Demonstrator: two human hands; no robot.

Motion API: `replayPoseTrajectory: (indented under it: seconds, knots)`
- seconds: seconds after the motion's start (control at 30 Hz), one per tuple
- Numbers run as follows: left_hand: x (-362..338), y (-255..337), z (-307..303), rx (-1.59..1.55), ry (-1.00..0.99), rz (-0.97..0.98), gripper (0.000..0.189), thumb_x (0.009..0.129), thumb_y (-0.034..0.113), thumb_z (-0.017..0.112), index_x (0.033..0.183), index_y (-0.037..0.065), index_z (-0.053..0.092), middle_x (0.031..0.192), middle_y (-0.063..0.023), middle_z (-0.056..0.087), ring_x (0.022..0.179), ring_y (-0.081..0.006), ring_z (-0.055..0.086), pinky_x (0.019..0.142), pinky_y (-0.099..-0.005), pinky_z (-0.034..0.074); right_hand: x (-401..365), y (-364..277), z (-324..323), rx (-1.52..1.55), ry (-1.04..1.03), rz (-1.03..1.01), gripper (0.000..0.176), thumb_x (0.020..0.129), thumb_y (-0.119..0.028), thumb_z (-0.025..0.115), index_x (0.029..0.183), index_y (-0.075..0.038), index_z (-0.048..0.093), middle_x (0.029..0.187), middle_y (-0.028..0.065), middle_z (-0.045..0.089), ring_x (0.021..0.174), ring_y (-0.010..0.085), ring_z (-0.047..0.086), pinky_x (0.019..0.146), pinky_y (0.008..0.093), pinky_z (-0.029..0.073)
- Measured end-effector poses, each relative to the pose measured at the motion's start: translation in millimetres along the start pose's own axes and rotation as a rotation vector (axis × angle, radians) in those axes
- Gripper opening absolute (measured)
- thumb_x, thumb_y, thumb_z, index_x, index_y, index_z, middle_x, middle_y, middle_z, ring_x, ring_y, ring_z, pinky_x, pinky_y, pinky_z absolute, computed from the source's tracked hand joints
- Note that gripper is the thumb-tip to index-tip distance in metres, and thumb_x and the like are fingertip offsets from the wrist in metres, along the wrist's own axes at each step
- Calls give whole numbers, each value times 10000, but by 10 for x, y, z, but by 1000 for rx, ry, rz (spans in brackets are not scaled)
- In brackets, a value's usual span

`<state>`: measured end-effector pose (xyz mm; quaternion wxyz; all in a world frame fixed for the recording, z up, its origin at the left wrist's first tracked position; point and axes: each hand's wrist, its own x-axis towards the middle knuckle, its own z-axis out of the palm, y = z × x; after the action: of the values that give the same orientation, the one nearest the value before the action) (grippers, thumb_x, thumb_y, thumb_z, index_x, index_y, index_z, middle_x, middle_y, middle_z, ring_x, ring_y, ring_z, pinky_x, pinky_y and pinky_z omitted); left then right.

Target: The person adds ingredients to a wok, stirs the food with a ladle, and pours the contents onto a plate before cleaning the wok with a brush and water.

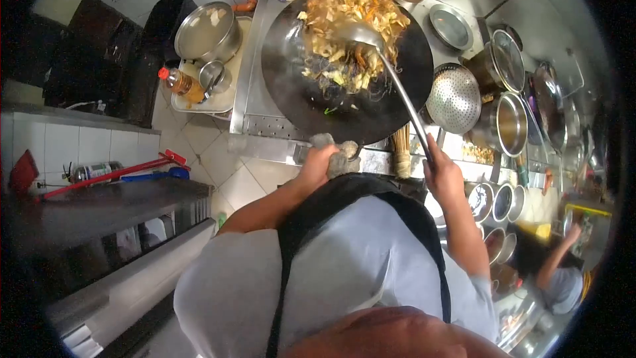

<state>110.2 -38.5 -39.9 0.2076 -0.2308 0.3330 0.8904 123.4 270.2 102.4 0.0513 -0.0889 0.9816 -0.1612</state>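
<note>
My left hand (319, 164) is closed on a grey cloth (342, 164) at the near rim of a large dark wok (286, 69); the cloth hides the part of the wok beneath it. In my right hand (442, 178) I grip the handle of a long metal ladle (405, 96). The ladle's bowl rests among a heap of stir-fried food (351, 10), with thin noodles, cabbage pieces and orange shreds. This heap lies toward the far side of the wok. A few green bits stick to the bare near side.
Right of the wok are a perforated strainer (454, 101), a bamboo brush (401, 149) and steel pots (511, 126). On the left, a tray (225, 103) carries a large pot (211, 38) and a bottle (182, 85). Another person (560, 282) stands at far right.
</note>
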Motion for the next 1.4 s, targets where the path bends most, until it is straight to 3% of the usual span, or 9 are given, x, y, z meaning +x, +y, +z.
replayPoseTrajectory:
  seconds: [0.07, 0.1, 0.2, 0.47, 0.67, 0.83, 1.07, 1.27, 1.4]
  knots:
    - [-7, 40, -23, 341, -89, 244, 212, 902, 141, 605, 1030, -18, 663, 953, -117, 695, 833, -235, 706, 760, -403, 593, -165, -26, -184, 315, -81, 243, 613, 875, -26, 625, 1461, -146, 492, 928, 91, 699, 687, 186, 621, 678, 339, 523]
    - [-53, 375, 358, 150, 138, 29, 200, 897, 156, 602, 984, -10, 671, 891, -119, 694, 757, -235, 698, 690, -411, 588, -240, 20, -217, 411, -76, 263, 595, 880, -92, 636, 1456, -144, 493, 858, 173, 703, 764, 202, 672, 767, 358, 528]
    - [443, 635, 594, -114, 67, 17, 160, 890, 127, 592, 900, -27, 632, 828, -145, 689, 702, -259, 704, 642, -401, 592, -238, -134, -389, 562, -149, 485, 606, 878, -92, 645, 1462, -127, 486, 878, 123, 676, 702, 139, 576, 708, 323, 508]
    - [1150, 580, 413, -18, 32, 35, 219, 919, 165, 552, 997, -18, 643, 937, -157, 708, 775, -273, 707, 700, -428, 603, 351, -330, -279, 606, 69, 400, 611, 893, -121, 643, 1478, -141, 470, 852, 77, 641, 695, 111, 537, 681, 302, 493]
    - [1149, 589, 397, -38, 52, 27, 202, 903, 138, 581, 1004, -30, 627, 945, -172, 703, 813, -296, 717, 704, -464, 623, 682, -212, -163, 420, 60, 234, 628, 882, -128, 647, 1480, -158, 457, 867, 190, 695, 722, 245, 660, 730, 354, 521]
    - [892, 719, 632, -55, 126, 27, 82, 856, 74, 642, 861, -8, 648, 797, -84, 656, 686, -219, 672, 620, -381, 564, 1062, -230, 16, 101, -135, 141, 617, 895, -163, 615, 1480, -121, 423, 947, 257, 682, 885, 411, 676, 782, 494, 536]
    - [997, 651, 513, -45, 157, 45, 79, 862, 96, 652, 862, 17, 653, 792, -74, 651, 699, -218, 667, 622, -389, 562, 1013, -177, -26, 340, -42, 108, 641, 891, -134, 622, 1496, -138, 409, 925, 256, 684, 871, 394, 686, 784, 496, 541]
    - [1014, 635, 488, -88, 169, 0, 130, 869, 132, 665, 914, 12, 647, 838, -90, 659, 723, -225, 672, 664, -393, 577, 1359, -248, 207, 141, 1, 200, 607, 905, -195, 619, 1481, -140, 437, 967, 293, 673, 886, 434, 674, 785, 489, 516]
    - [1082, 612, 425, -186, 75, -48, 261, 902, 215, 651, 1037, -5, 614, 964, -156, 684, 849, -301, 688, 765, -460, 591, 1651, -220, 308, 229, 104, 250, 620, 904, -212, 603, 1491, -132, 417, 959, 291, 677, 875, 446, 669, 782, 496, 517]
